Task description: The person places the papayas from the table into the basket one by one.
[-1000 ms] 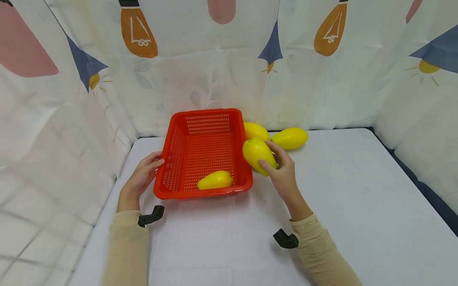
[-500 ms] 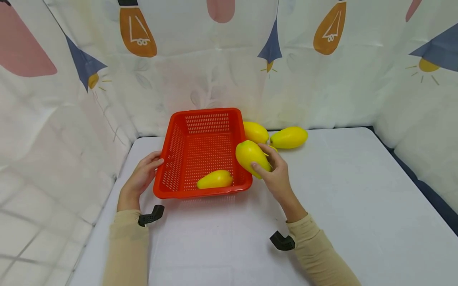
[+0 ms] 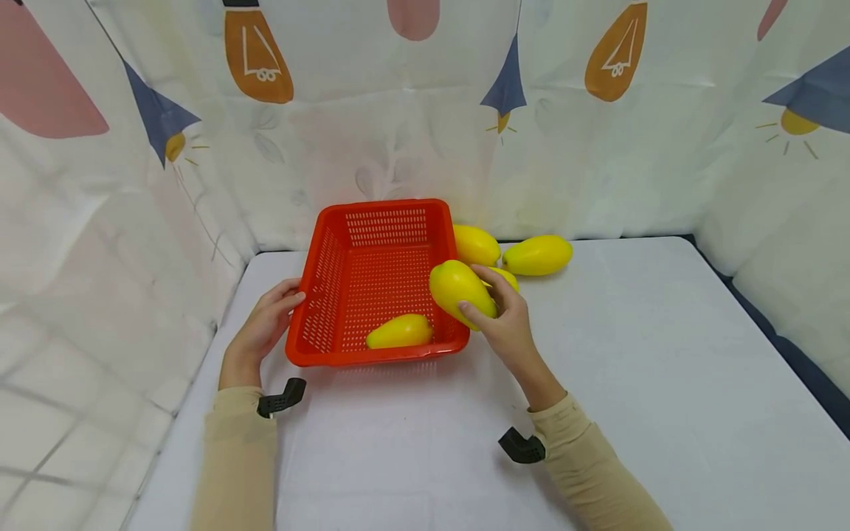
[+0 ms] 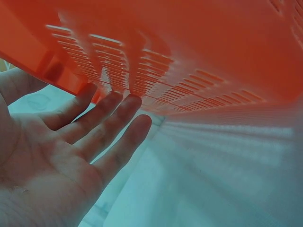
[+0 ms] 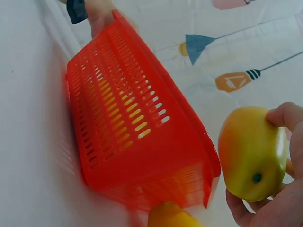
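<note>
Against the head view of a second ago, the held fruit (image 3: 458, 286) has shifted left, from just beside the basket's right rim to overlapping that rim. The right hand (image 3: 508, 324) has moved with it, and more of the partly covered fruit (image 3: 508, 277) behind the fingers shows. The red basket (image 3: 388, 276), the fruit inside it (image 3: 401, 332) and the left hand (image 3: 261, 328) look unchanged.

The far fruit (image 3: 477, 245) is partly hidden by the basket's right rim; the rightmost fruit (image 3: 539, 255) shows whole on the worktop (image 3: 651, 369). The right wrist view cuts off a yellow fruit at its lower edge (which one, I cannot tell), and whether the held fruit touches the rim is unclear.

The right hand grasps the held fruit from its right side, thumb on the near side and fingers round the far one, so the fruit lies left of the palm, at the basket's right rim. The left hand holds the basket's left rim, thumb over the edge, its rather straight fingers (plain in the left wrist view) at the slotted outer wall.
</note>
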`<act>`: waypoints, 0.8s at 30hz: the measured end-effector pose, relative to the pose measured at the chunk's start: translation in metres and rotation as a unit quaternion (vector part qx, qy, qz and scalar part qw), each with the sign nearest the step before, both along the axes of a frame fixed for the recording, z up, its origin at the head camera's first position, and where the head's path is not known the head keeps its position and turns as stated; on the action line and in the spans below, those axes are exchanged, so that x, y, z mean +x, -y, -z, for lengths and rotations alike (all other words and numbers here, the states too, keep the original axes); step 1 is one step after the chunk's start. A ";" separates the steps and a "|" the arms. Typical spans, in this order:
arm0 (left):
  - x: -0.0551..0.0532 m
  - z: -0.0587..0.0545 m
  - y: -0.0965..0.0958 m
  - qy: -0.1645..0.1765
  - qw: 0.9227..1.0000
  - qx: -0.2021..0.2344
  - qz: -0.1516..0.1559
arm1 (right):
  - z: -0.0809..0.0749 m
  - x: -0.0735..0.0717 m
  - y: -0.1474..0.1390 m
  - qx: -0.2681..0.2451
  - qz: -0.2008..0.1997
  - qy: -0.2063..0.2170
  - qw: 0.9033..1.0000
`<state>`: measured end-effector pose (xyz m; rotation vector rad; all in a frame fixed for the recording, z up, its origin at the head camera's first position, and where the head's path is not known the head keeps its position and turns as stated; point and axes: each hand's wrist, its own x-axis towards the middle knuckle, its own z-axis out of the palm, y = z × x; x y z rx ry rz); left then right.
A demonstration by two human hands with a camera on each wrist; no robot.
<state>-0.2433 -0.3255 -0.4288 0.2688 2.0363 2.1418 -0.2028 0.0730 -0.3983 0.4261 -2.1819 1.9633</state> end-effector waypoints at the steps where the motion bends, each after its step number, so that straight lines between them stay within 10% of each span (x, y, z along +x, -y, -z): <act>1: 0.000 0.000 0.000 0.001 1.000 -0.002 -0.002 | 0.000 0.000 0.001 0.000 -0.001 0.001 1.000; 24: -0.001 0.001 0.000 0.001 1.000 0.001 -0.003 | 0.002 0.001 0.015 0.005 -0.009 0.011 1.000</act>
